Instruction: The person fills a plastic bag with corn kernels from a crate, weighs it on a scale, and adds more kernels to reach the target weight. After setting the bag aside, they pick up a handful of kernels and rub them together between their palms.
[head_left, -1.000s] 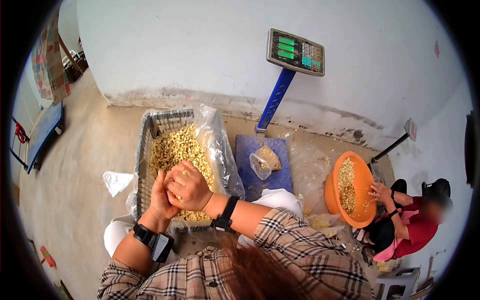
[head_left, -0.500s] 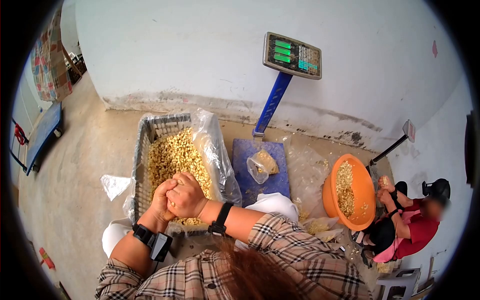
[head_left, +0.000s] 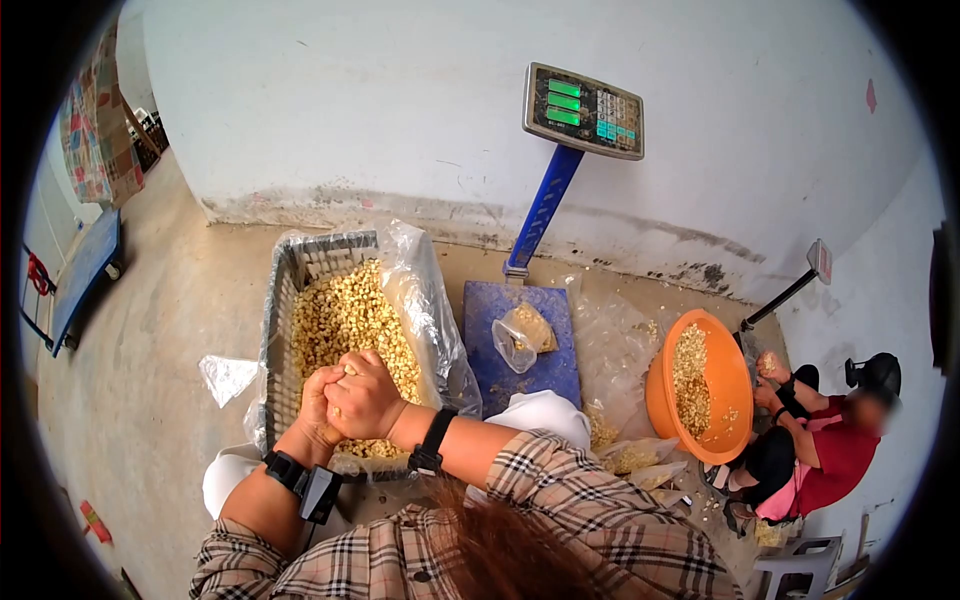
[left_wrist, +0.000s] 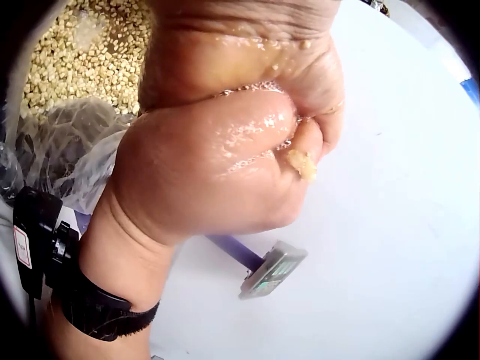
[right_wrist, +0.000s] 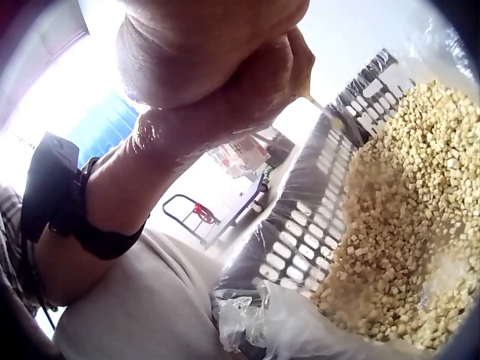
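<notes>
Over the near part of a crate (head_left: 280, 330) of pale yellow kernels (head_left: 350, 310), the two hands are clasped together. The right hand (head_left: 369, 400) curls its fingers against the left hand (head_left: 316, 398), with kernel bits pinched between them. Wet foam shows along the folds of the right hand (left_wrist: 210, 161) in the left wrist view, and a mashed bit (left_wrist: 301, 163) sticks out between fingers. The left hand (left_wrist: 240, 52) is above it there. From the right wrist, a drip or bit (right_wrist: 337, 123) appears below the hands. The palms are hidden.
A blue platform scale (head_left: 490, 370) holding a small bag (head_left: 532, 325) stands right of the crate. Beyond it are an orange basin (head_left: 660, 390) and a seated person (head_left: 840, 455). Clear plastic (head_left: 425, 290) drapes the crate; a blue cart (head_left: 88, 275) stands far left.
The hands have closed tighter around the kernels and moved slightly down and left in the head view. The other person's hands have lifted away from the basin's contents.
</notes>
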